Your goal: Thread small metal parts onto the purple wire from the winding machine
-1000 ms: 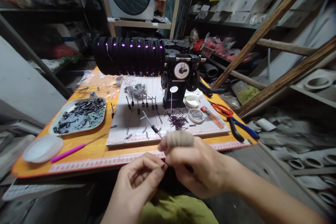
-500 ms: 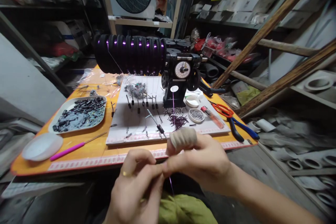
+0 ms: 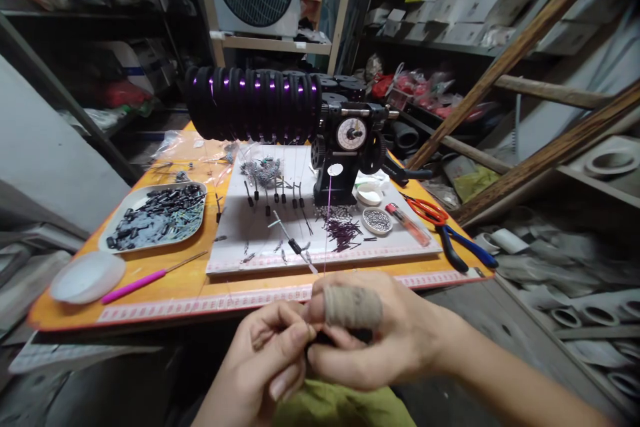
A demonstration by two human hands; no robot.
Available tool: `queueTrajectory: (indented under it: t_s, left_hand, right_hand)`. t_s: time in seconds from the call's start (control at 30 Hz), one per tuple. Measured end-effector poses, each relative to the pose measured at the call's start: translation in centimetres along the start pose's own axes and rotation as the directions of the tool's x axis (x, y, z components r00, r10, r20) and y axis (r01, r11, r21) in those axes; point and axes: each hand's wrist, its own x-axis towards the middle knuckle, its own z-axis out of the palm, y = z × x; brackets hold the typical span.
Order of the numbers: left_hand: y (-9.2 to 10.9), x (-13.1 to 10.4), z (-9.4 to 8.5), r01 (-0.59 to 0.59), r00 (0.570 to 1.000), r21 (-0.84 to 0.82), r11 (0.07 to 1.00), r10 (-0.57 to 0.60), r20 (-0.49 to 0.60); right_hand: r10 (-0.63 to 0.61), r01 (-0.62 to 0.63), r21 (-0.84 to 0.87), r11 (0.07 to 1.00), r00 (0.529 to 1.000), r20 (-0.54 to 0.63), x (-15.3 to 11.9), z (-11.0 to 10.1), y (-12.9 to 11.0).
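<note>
A thin purple line [image 3: 328, 227] runs down from the black winding machine [image 3: 334, 180] to my hands at the table's front edge. My left hand [image 3: 265, 360] is closed, thumb and forefinger pinching the line. Touching it, my right hand [image 3: 390, 340] is closed on the line too, one finger wrapped in tan tape [image 3: 353, 307]. The fingers hide most of the line between them. Just beyond my hands, a black rig piece [image 3: 295, 246] with thin grey ends hangs over the white board [image 3: 240, 227].
Black spools [image 3: 255, 105] of purple line sit on the machine. On the left stand a tray [image 3: 202, 213] of black parts, a plastic lid [image 3: 87, 277] and a pink-handled hook [image 3: 135, 285]. Right of the board lie a dish [image 3: 377, 220] of metal beads, a cutter [image 3: 407, 225] and pliers [image 3: 467, 247].
My right hand has turned and dropped slightly, its taped finger now lower. My left fingertips have shifted down a little. The purple tail below my hands no longer shows.
</note>
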Motion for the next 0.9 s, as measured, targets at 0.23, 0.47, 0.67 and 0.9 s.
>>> queueTrajectory:
  t_s: [0.23,0.47,0.67,0.9]
  left_hand:
    - [-0.2,0.2,-0.1,-0.091,0.995,0.129,0.988,0.083,0.063]
    - [0.0,0.8,-1.4,-0.575,0.157,0.674,-0.464,0.746,0.647]
    - [0.0,0.6,-1.4,-0.710,0.401,0.702,-0.058,0.786,0.470]
    - [-0.2,-0.2,-0.3,0.034,0.999,-0.026,0.999,-0.033,0.025]
  right_hand:
    - [0.105,-0.106,0.129,0.986,0.994,0.015,-0.4,-0.7,-0.1]
    - [0.300,-0.250,0.258,0.933,0.937,-0.178,2.2,-0.4,-0.1]
    - [0.175,-0.176,0.022,0.984,0.946,-0.272,2.3,0.9,0.6]
    - [0.009,-0.009,0.019,1.000,1.000,0.016,0.3,0.5,0.3]
